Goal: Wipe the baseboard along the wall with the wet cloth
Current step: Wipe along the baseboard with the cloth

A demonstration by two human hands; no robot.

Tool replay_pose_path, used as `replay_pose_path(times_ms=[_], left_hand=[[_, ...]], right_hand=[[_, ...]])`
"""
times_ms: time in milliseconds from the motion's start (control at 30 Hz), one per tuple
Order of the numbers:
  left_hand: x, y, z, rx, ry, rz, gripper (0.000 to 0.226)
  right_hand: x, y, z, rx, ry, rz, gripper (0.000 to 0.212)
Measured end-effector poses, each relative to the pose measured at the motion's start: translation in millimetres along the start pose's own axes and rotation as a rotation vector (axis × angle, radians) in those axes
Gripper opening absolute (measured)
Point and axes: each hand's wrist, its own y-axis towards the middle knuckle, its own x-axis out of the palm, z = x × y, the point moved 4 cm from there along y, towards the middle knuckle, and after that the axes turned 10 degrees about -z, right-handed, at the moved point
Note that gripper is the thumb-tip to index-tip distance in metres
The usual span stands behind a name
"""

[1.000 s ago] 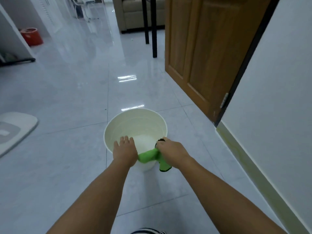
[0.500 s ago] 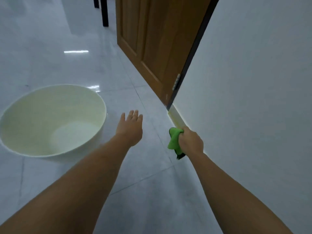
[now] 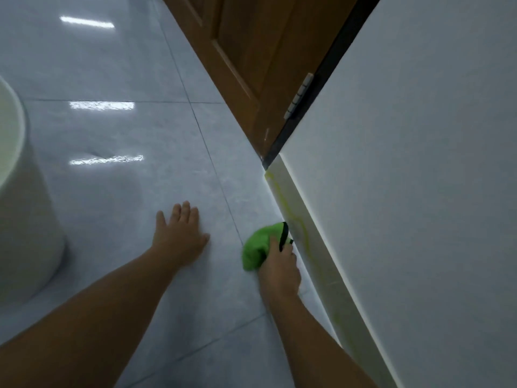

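From my feed I see the right hand (image 3: 279, 271) low at the foot of the wall (image 3: 419, 163), its grip clenched around a bunched green cloth (image 3: 256, 247) with a black edge strip. The cloth sits on the floor (image 3: 126, 177) right where the tiles meet the baseboard (image 3: 291, 191), its black-edged end touching the board's lower face; most of the wad bulges out to the left of the knuckles. The baseboard is a pale strip running along the bottom of the wall from the door frame toward the lower right, and I can make out a faint yellowish-green streak along it just ahead of and beside the cloth. The left hand (image 3: 180, 236) lies flat on the glossy tiles with the palm down and fingers spread, its grip released and holding nothing, a little apart from the cloth on the left. A white bucket (image 3: 25, 219) stands at the left edge, well apart from both hands. Beyond the baseboard's far end a brown wooden door (image 3: 251, 65) meets a dark frame, with a hinge (image 3: 299, 96) visible on it.
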Motion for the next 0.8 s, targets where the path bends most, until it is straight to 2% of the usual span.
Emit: replay_pose_path(times_ms=[33,100,133,167,200,267,333,533,633,700,767,800], left_hand=[[11.5,5.2,-2.6,-0.003,-0.047,0.025,0.078],[27.5,7.8,-2.8,0.027,-0.104,0.182,0.085],[32.3,7.7,-2.5,0.04,-0.111,0.251,0.083],[34.7,7.4,-2.5,0.05,-0.109,0.309,0.08],[35.2,7.5,-2.6,0.054,-0.112,0.336,0.078],[36.1,7.7,-3.0,0.059,-0.12,0.372,0.077],[36.6,7.6,-4.0,0.061,-0.136,0.389,0.076],[33.8,5.0,-4.4,0.061,-0.167,0.37,0.075],[32.0,3.4,-5.0,0.059,-0.17,0.351,0.075],[30.6,2.4,-6.3,0.06,-0.171,0.352,0.075],[29.3,1.8,-5.8,0.065,-0.165,0.358,0.075],[29.4,1.5,-6.0,0.067,-0.165,0.36,0.075]], right_hand=[[-10.0,7.4,-10.6,-0.071,-0.008,0.114,0.051],[-35.0,28.9,-35.6,-0.237,-0.109,0.44,0.045],[-48.1,41.2,-49.3,-0.262,-0.228,0.587,0.046],[-60.3,51.5,-62.6,-0.255,-0.357,0.664,0.05],[-67.9,63.7,-73.5,-0.217,-0.474,0.607,0.051],[-62.7,93.8,-84.5,-0.142,-0.709,0.368,0.047],[-52.1,112.1,-81.8,-0.104,-0.923,0.235,0.051],[-45.1,89.5,-50.7,-0.13,-1.032,0.072,0.048],[-32.3,63.5,-41.3,-0.028,-0.795,-0.072,0.043],[-28.6,56.7,-25.4,0.02,-0.354,-0.154,0.042],[-22.9,50.6,-7.5,-0.055,0.231,-0.185,0.043],[-18.5,43.2,-4.0,-0.114,0.454,-0.16,0.056]])
